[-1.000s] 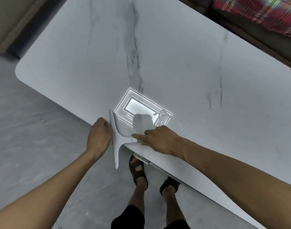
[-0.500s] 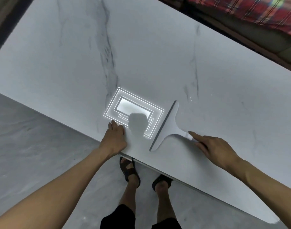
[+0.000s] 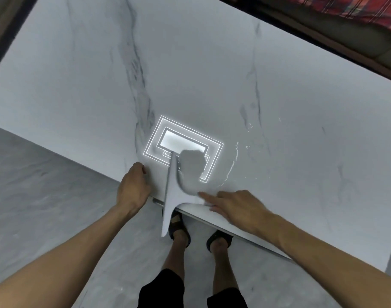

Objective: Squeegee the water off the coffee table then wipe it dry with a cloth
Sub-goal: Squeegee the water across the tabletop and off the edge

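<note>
A white squeegee (image 3: pixel 171 192) lies at the near edge of the white marble coffee table (image 3: pixel 212 74), its blade hanging past the edge over the floor. My right hand (image 3: pixel 236 206) holds its handle, forefinger stretched along it. My left hand (image 3: pixel 131 187) rests on the table's near edge just left of the blade, fingers bent over the rim. A thin curved line of water drops (image 3: pixel 232 163) glints on the tabletop to the right of the squeegee. No cloth is in view.
A ceiling light's bright rectangular reflection (image 3: pixel 183 145) shows on the tabletop behind the squeegee. Grey floor (image 3: pixel 45 185) lies left and below; my sandalled feet (image 3: pixel 179 230) stand under the table edge. A plaid-covered sofa (image 3: pixel 345 10) runs along the far right.
My right hand has drawn the squeegee left from the table's middle to the near edge, next to my left hand, leaving a streak of drops. My left hand has shifted slightly along the edge.
</note>
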